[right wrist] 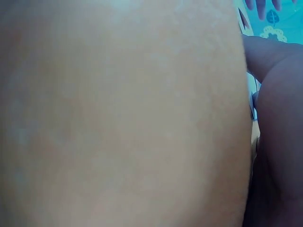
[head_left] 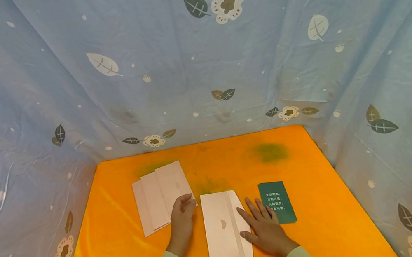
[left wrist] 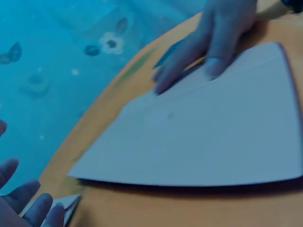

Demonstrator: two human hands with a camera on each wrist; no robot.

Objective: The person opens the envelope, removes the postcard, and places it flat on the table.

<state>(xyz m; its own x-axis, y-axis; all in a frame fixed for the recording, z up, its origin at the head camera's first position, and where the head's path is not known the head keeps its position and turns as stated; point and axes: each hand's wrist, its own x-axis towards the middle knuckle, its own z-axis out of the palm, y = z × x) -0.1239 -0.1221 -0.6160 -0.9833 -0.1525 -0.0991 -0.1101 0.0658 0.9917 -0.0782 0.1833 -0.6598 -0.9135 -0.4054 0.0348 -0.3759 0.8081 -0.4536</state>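
A pale pink envelope (head_left: 219,230) lies in front of me, its round-cornered flap on the right and a half-round mark near its middle. My right hand (head_left: 266,230) rests on the flap edge with fingers spread; its thumb and index finger touch the paper in the left wrist view. Its other fingers reach toward a stack of dark green cards (head_left: 276,200) with white writing. To the left, my left hand (head_left: 181,222) hovers between that envelope and several fanned pink envelopes (head_left: 156,191), holding nothing. Its loosely bent fingers (left wrist: 23,196) show at the left wrist view's corner.
An orange cloth (head_left: 321,200) covers the table, with darker greenish patches toward the back. Blue curtains (head_left: 170,65) with flowers and leaves stand along the back and both sides. Skin and the palm fill most of the right wrist view.
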